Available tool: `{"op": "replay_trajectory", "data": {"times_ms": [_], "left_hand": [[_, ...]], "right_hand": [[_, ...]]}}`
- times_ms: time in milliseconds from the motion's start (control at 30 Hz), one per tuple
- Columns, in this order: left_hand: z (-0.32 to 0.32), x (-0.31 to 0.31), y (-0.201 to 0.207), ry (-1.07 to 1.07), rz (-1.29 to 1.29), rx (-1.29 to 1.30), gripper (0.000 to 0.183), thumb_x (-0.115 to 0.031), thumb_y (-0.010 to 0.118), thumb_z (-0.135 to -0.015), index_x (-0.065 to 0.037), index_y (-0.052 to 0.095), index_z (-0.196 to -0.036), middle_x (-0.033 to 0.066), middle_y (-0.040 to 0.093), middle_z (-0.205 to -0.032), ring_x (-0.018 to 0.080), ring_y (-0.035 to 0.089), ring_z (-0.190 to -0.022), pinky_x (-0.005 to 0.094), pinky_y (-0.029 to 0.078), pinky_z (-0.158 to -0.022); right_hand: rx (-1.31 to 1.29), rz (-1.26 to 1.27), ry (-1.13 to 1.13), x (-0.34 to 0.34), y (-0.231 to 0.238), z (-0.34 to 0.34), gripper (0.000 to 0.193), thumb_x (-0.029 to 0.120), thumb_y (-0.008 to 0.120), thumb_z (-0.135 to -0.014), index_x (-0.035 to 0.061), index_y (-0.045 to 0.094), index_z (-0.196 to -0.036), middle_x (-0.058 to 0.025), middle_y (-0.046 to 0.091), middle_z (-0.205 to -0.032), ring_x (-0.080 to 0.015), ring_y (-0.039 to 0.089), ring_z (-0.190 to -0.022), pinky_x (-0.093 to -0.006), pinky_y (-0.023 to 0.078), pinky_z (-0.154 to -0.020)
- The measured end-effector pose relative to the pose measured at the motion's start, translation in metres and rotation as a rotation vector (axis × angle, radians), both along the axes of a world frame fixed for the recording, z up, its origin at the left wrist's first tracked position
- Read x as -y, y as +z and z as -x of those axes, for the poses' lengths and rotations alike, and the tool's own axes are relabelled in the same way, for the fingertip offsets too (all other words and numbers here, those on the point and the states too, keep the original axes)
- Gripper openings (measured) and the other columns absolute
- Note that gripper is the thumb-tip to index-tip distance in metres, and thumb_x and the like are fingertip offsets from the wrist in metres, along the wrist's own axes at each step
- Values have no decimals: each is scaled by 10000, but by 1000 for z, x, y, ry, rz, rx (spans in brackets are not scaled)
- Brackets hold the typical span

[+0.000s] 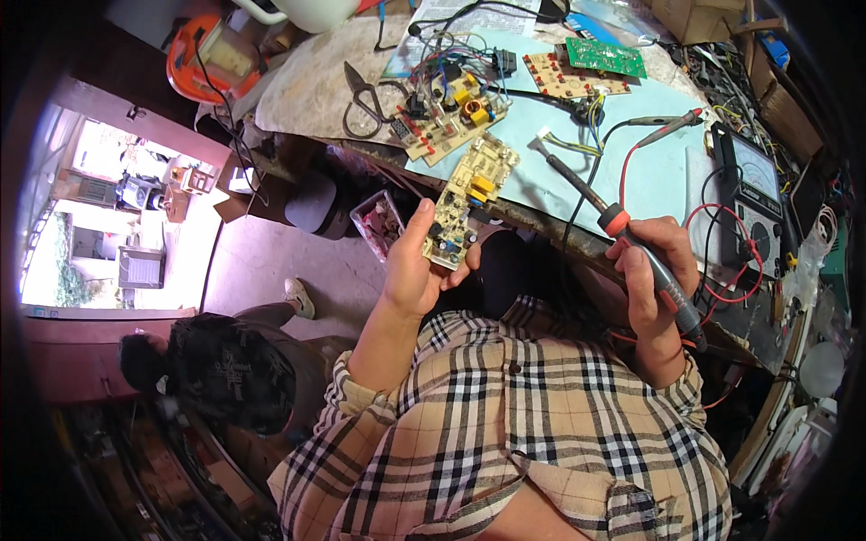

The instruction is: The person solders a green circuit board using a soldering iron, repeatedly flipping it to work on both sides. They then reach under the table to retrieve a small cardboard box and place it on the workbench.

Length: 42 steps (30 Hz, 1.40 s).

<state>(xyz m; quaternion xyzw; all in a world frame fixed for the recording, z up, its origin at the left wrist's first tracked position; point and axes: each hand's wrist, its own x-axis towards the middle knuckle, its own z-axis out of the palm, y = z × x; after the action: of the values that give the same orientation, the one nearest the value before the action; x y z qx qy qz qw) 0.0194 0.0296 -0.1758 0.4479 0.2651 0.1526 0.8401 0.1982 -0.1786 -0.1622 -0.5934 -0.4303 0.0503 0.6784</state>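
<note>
My left hand [417, 268] is closed around the lower end of a long tan circuit board [471, 194], thumb on its edge. The board has yellow and black components and tilts up toward the table's front edge. In my right hand [657, 268] is a soldering iron [622, 225] with a black and red handle. Its metal tip points up and left over the pale blue sheet, apart from the board. Beside the tip lies a small white connector [539, 140] with yellow and black wires. Behind the held board sits another circuit board [442, 126] crowded with parts and wires.
Scissors [363, 104] lie at the left of the worktable. Green [606, 58] and tan boards are at the back. Red and black test probes [672, 126] run to an analog multimeter [750, 180] on the right. A person [234, 370] is at lower left, near a bin [379, 221].
</note>
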Motion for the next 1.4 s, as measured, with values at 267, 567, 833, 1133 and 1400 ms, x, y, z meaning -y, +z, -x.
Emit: {"op": "replay_trajectory", "data": {"times_ms": [267,567,833,1133,1400], "left_hand": [[2,8,7,70,-1056,-241,426,-352,636,-937,-8,603,-1185,74,650,-904,104,569,-771,235,432,-673],[-6,14,20,174,-1650,-242,637,-191,857,-674,-5,582,-1217,166,619,-1035,327,615,-915,389,505,-802],[-7,12,15,172,-1685,-252,673,-92,844,-649,-6,552,-1249,172,604,-1087,337,596,-971,399,494,-835],[-6,16,19,168,-1677,-288,642,-74,844,-633,-3,579,-1213,174,619,-1061,340,601,-946,397,499,-825],[-6,19,24,163,-1715,-279,636,-83,848,-631,9,578,-1199,181,620,-1032,342,604,-909,401,501,-793]], "right_hand": [[2,18,4,4,1,-3,221,3,583,-885,-19,560,-1104,-101,578,-901,-122,607,-720,-230,490,-664],[-153,-37,16,2,2,-2,219,23,582,-896,-25,556,-1108,-74,565,-898,-107,605,-716,-228,494,-642],[-116,2,7,1,7,-3,199,34,597,-892,-20,585,-1084,-63,559,-885,-93,578,-716,-218,453,-645],[-222,-81,-2,6,5,0,104,65,581,-904,-28,584,-951,-44,562,-777,-83,547,-686,-223,437,-639],[-170,-57,-33,3,4,0,88,54,579,-882,-22,576,-928,-47,573,-768,-72,533,-652,-227,431,-608]]}}
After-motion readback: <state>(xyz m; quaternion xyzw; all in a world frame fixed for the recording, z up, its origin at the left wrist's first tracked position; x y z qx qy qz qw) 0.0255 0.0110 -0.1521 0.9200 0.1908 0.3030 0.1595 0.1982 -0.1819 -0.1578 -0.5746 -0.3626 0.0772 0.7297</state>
